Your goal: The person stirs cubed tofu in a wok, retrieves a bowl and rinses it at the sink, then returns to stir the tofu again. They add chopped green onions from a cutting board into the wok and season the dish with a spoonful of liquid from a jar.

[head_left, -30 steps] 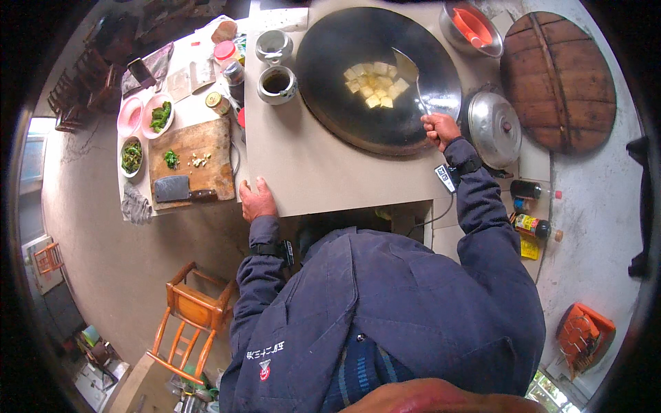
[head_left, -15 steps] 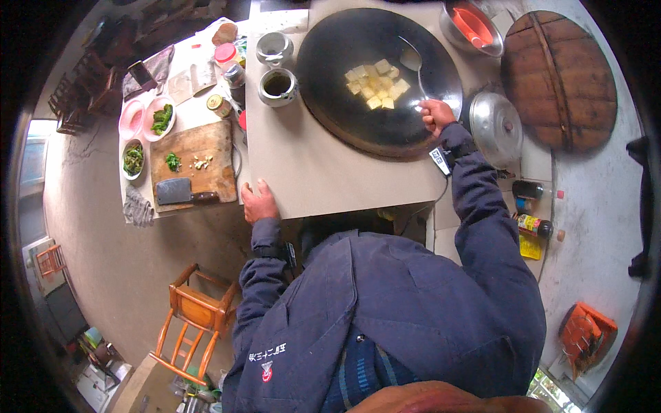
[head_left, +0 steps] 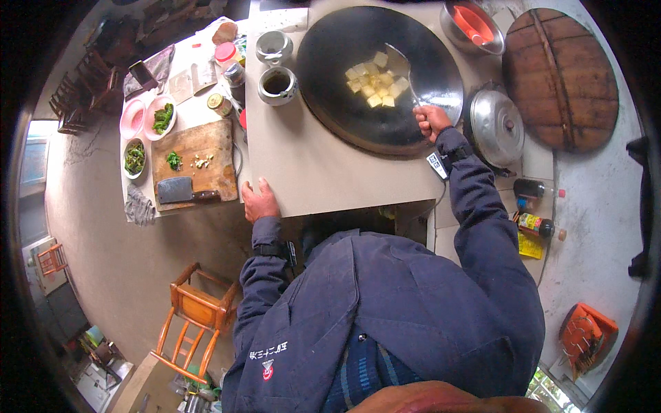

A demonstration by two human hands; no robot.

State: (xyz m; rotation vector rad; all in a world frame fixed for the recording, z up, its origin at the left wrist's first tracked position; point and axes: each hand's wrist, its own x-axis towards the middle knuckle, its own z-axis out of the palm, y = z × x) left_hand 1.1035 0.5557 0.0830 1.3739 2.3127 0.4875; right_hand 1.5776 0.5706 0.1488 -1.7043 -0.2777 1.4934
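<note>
My right hand (head_left: 433,122) is closed round the handle of a metal wok spatula (head_left: 399,60). The spatula's blade touches or hangs just over the right side of a heap of pale yellow tofu cubes (head_left: 372,80). These lie in the middle of a large black wok (head_left: 337,117) set into the counter. My left hand (head_left: 261,202) rests at the counter's left front corner, fingers apart and holding nothing. Left of it, a wooden cutting board (head_left: 213,151) carries a cleaver (head_left: 176,190), chopped greens (head_left: 174,161) and pale chopped bits (head_left: 203,162).
Two pots (head_left: 278,86) stand left of the wok. Bowls of green vegetables (head_left: 135,159) sit beyond the board. To the right are a metal lid (head_left: 496,129), a round wooden lid (head_left: 561,82), a steel basin (head_left: 452,31) and bottles (head_left: 533,224). A wooden chair (head_left: 196,310) stands behind on the left.
The spatula blade has moved left, up against the right side of the tofu, and my right hand has shifted slightly down and left. My left hand has stayed in place.
</note>
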